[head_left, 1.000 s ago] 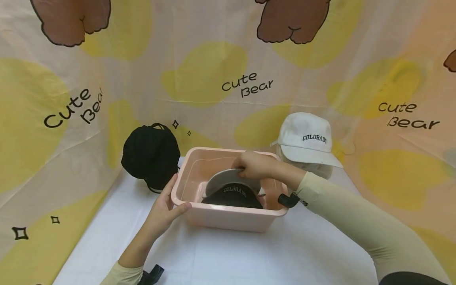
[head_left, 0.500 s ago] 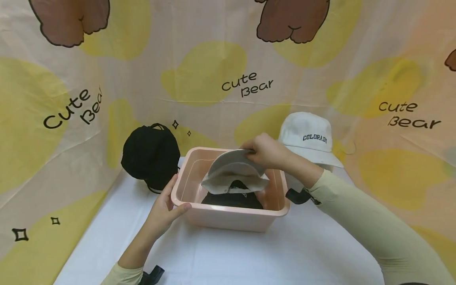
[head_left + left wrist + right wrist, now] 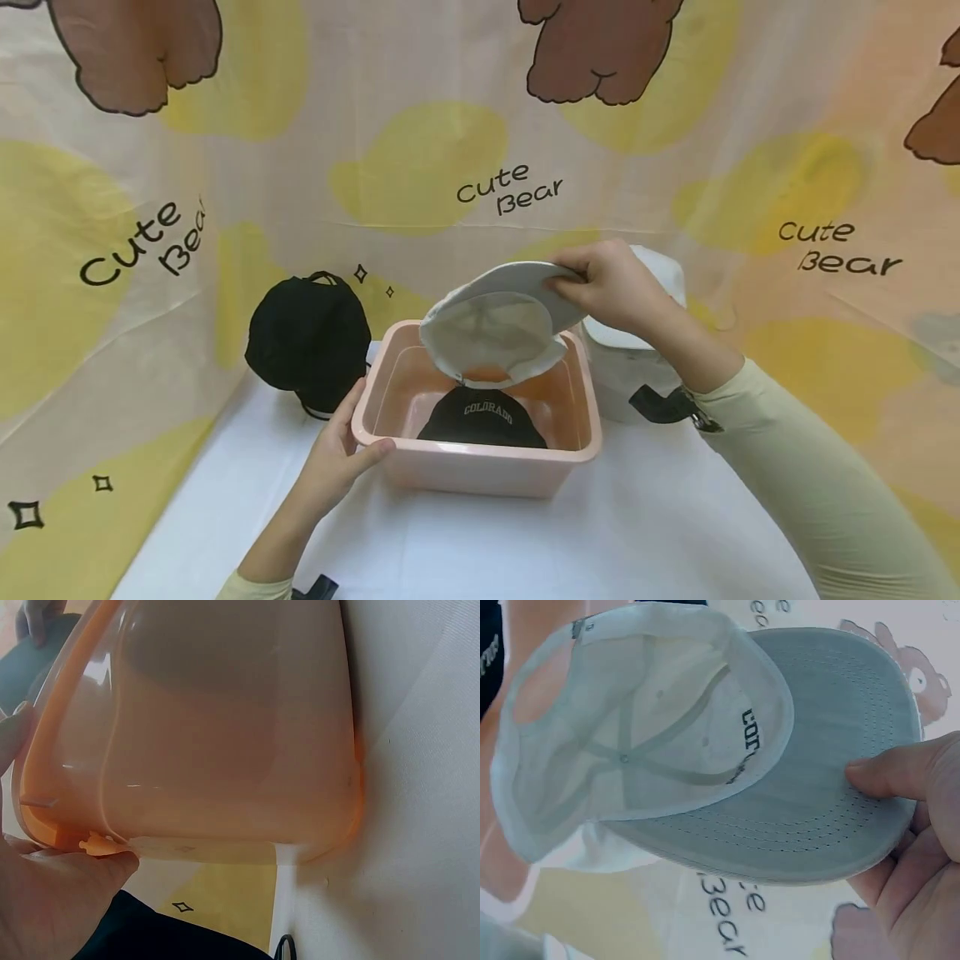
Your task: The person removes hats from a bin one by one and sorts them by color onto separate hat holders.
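Observation:
My right hand (image 3: pixel 618 292) pinches the brim of a white baseball cap (image 3: pixel 487 329), thumb on the brim's underside. In the right wrist view this cap (image 3: pixel 652 742) shows its inside, with the brim toward the hand. It hangs tilted above a pink plastic basin (image 3: pixel 480 454), crown opening toward me. Inside the basin lies a black baseball cap (image 3: pixel 480 417) marked COLORADO. My left hand (image 3: pixel 330 467) grips the basin's left front corner, its thumb over the rim. In the left wrist view, the fingers and thumb of this hand (image 3: pixel 52 892) hold the rim.
Left of the basin, a second black cap (image 3: pixel 307 342) sits raised above the white-covered table (image 3: pixel 465 542). At the right, another white cap (image 3: pixel 663 271) stands on a pale support (image 3: pixel 622 383), partly hidden by my right hand and forearm. A printed cloth (image 3: pixel 405 167) hangs behind.
My right hand has lifted the white cap up and to the right, out of the basin, tilting its inside toward me. The black cap in the basin is uncovered. My left hand keeps its hold.

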A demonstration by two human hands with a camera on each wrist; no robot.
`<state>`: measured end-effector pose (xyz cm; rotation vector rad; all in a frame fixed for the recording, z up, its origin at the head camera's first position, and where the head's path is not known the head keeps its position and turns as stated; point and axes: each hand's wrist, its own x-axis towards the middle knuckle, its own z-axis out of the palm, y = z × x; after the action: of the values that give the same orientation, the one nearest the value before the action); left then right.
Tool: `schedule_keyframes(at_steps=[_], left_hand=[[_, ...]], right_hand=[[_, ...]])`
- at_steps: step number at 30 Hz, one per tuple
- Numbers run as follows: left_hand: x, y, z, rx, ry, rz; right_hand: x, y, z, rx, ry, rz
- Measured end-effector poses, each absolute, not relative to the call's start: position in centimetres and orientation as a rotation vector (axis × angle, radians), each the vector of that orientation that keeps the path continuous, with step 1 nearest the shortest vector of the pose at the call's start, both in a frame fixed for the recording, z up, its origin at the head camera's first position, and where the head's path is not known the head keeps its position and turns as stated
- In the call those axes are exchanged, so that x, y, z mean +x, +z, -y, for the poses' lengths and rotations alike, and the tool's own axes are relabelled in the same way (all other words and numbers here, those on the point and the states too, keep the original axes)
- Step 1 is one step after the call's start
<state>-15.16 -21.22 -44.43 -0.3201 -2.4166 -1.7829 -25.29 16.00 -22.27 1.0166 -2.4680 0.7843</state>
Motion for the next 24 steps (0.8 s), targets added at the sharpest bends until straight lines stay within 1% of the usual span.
schedule_keyframes(at_steps=[14, 24], left_hand=[[-14.9, -44.3, 21.0, -0.241, -1.761, 2.452], [-14.9, -44.4, 20.7, -0.215, -1.753, 2.463]], right_hand=[[-24.7, -19.5, -19.1, 0.865, 0.996, 2.247], [-25.5, -18.3, -21.4, 0.75, 0.86, 2.144]])
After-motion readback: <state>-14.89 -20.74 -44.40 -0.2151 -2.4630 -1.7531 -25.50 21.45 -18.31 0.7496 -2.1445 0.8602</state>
